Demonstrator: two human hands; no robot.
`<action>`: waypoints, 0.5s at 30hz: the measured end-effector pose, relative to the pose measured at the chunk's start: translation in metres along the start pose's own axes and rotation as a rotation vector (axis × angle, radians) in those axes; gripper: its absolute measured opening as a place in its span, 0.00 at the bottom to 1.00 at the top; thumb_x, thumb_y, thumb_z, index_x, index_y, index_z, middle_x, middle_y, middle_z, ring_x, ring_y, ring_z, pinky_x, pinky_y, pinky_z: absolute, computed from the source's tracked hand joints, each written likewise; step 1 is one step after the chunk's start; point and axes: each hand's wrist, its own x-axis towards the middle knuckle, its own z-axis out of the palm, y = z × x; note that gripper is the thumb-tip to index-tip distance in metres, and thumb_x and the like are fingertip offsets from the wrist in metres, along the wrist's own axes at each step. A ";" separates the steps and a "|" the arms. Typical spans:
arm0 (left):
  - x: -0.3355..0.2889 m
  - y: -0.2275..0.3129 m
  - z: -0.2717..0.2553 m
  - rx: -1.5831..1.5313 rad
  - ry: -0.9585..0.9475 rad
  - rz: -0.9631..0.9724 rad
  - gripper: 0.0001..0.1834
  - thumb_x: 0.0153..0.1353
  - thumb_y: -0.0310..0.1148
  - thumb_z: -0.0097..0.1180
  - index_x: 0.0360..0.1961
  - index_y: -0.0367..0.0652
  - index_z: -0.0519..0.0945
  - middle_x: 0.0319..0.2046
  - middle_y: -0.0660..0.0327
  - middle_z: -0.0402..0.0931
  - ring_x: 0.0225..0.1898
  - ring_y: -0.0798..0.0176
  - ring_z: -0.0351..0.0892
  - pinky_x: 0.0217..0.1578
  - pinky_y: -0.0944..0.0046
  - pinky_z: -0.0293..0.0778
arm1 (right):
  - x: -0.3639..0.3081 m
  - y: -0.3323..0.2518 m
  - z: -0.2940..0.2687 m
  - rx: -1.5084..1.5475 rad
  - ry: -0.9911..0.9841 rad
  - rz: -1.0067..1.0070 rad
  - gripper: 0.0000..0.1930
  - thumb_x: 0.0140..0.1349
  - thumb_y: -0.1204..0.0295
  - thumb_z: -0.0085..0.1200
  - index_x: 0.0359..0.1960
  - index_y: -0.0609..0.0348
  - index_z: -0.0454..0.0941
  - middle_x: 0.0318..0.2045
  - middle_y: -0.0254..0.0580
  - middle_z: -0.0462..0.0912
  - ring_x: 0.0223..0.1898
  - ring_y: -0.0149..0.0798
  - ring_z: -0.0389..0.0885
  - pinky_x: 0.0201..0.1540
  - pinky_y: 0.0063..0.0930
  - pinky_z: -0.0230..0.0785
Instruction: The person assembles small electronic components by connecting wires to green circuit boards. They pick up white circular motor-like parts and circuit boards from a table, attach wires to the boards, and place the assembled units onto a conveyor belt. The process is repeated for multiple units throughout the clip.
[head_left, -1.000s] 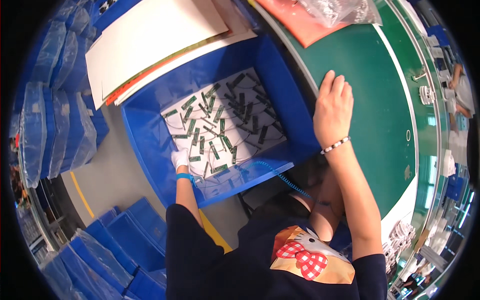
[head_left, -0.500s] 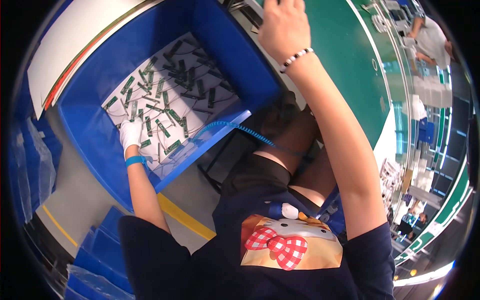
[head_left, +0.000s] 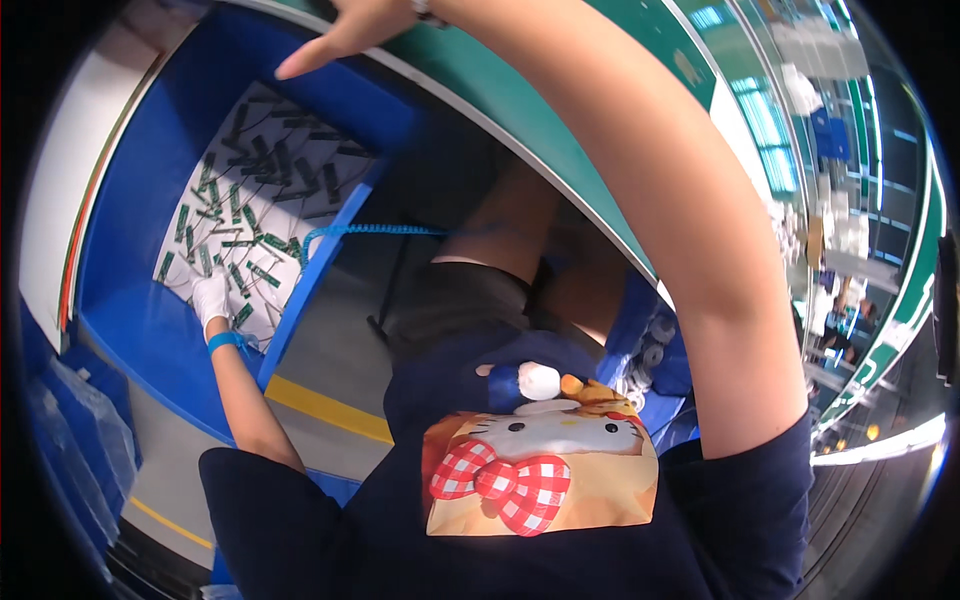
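My left hand [head_left: 211,299], in a white glove with a blue wrist band [head_left: 226,340], reaches into a deep blue bin [head_left: 325,275]. Its fingers look bent together among small green circuit boards [head_left: 264,274] with thin wires, strewn over a white sheet [head_left: 262,318]. What they hold, if anything, is too small to make out. Bare, with a beaded bracelet at the wrist, my right hand [head_left: 362,25] is over the far side of the bin beside the green table [head_left: 475,62]. Its thumb stretches out, apart from the rest; the upper frame edge cuts off part of the hand.
A coiled blue cord [head_left: 370,230] runs from the bin's near side toward my legs. White panels [head_left: 75,190] stand along the bin's left. Blue containers with clear plastic wrap [head_left: 85,420] are at the far left. Yellow lines [head_left: 330,408] mark the grey floor.
My right hand has swung left from over the table to the bin's far side, its thumb now spread. The view has shifted; my left hand remains among the circuit boards.
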 end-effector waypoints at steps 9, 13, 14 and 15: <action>0.027 0.009 0.012 -0.057 0.002 0.237 0.37 0.52 0.41 0.54 0.57 0.27 0.58 0.51 0.39 0.66 0.52 0.45 0.67 0.52 0.60 0.63 | -0.044 0.045 -0.009 -0.083 0.310 -0.132 0.27 0.45 0.50 0.57 0.33 0.66 0.76 0.38 0.58 0.75 0.42 0.53 0.74 0.48 0.36 0.66; 0.055 -0.033 0.033 -0.177 0.170 0.524 0.35 0.55 0.39 0.55 0.58 0.31 0.59 0.57 0.46 0.62 0.58 0.53 0.62 0.57 0.62 0.58 | -0.056 0.042 -0.008 -0.095 0.530 -0.147 0.09 0.41 0.74 0.53 0.27 0.53 0.80 0.28 0.46 0.79 0.32 0.44 0.79 0.35 0.35 0.72; 0.058 -0.023 0.037 -0.272 0.156 0.587 0.34 0.54 0.39 0.56 0.58 0.32 0.60 0.57 0.48 0.63 0.57 0.54 0.62 0.57 0.61 0.58 | -0.065 0.042 -0.006 -0.251 0.557 -0.149 0.05 0.39 0.75 0.55 0.21 0.52 0.79 0.22 0.42 0.78 0.26 0.44 0.77 0.30 0.36 0.70; 0.060 -0.027 0.034 -0.355 0.164 0.621 0.33 0.54 0.38 0.57 0.58 0.33 0.61 0.57 0.50 0.63 0.57 0.56 0.63 0.57 0.61 0.58 | -0.063 0.040 0.018 -0.131 0.655 -0.119 0.04 0.38 0.69 0.57 0.19 0.49 0.80 0.19 0.42 0.78 0.25 0.46 0.77 0.29 0.37 0.70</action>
